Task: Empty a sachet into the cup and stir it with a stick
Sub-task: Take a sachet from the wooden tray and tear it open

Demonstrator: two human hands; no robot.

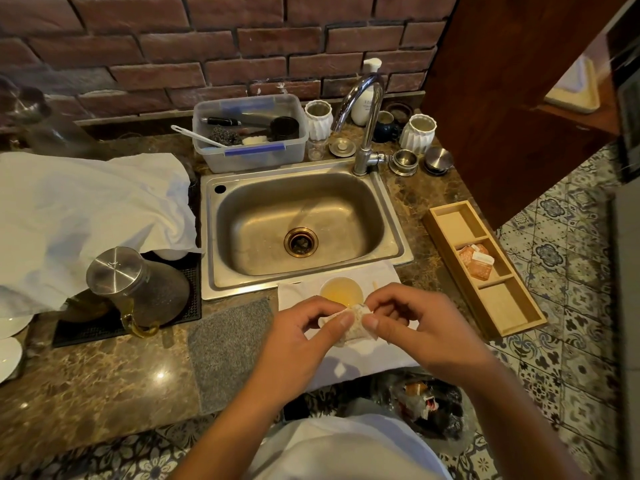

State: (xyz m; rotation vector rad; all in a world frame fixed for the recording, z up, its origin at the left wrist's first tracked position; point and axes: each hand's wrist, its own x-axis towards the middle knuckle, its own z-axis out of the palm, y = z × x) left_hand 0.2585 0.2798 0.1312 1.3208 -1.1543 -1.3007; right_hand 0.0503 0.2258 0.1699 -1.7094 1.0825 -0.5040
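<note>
A small white cup [341,291] with yellowish liquid stands on a white cloth [367,355] at the counter's front edge, just below the sink. My left hand [304,336] and my right hand [412,327] both pinch a pale speckled sachet [349,323] between thumbs and fingers, held just in front of the cup. A thin light stick [374,285] lies on the cloth to the right of the cup, mostly hidden by my right hand.
A steel sink [298,223] with a tap [363,123] lies behind the cup. A wooden tray [485,268] holding more orange sachets sits on the right. A glass carafe with a steel lid [138,289] stands left, beside a grey mat [228,348].
</note>
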